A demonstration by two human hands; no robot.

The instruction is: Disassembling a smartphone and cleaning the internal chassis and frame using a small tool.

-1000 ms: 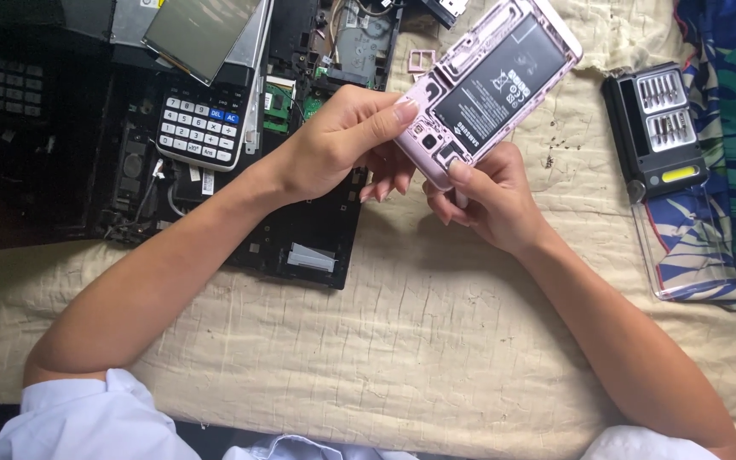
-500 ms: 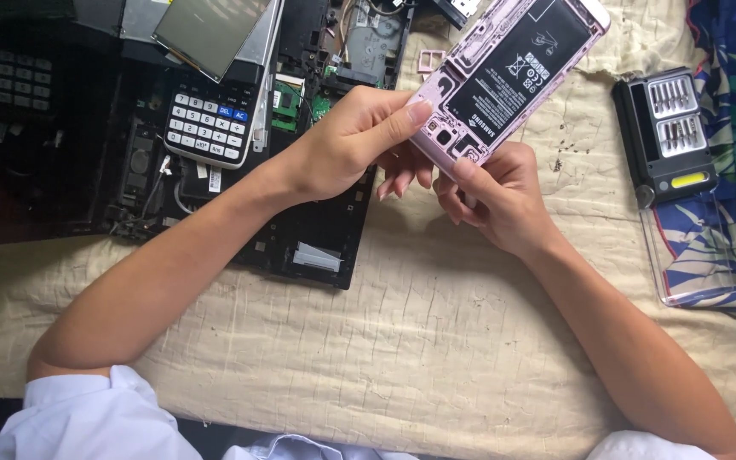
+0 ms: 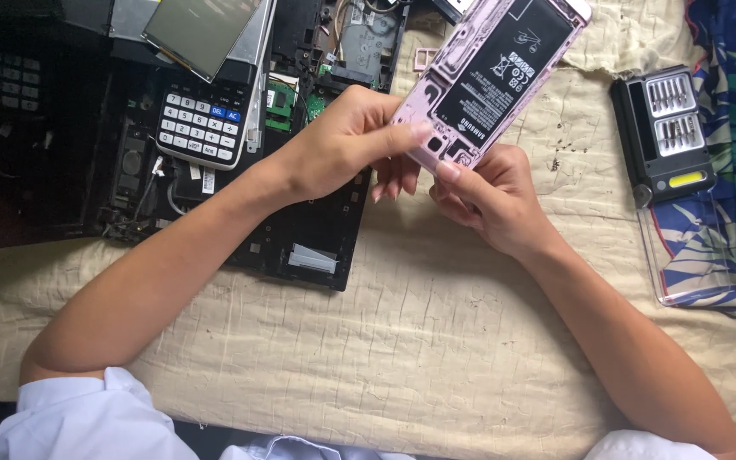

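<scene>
Opened pink phone (image 3: pixel 491 81), back cover off, glossy black battery exposed, pinched at lower end between left hand (image 3: pixel 334 145) thumb and fingers, right hand (image 3: pixel 487 200) fingertips closed on same corner. Held tilted above wrinkled cream cloth (image 3: pixel 436 341). Risk: thin frame slipping from narrow fingertip grip, landing on dismantled black laptop chassis (image 3: pixel 300 238) beneath left fingers.

Wrinkled cream cloth (image 3: pixel 436 341) covers the work surface.

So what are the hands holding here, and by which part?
Both the left hand and right hand hold an opened pink phone by its lower end, back cover off, battery showing.
</scene>
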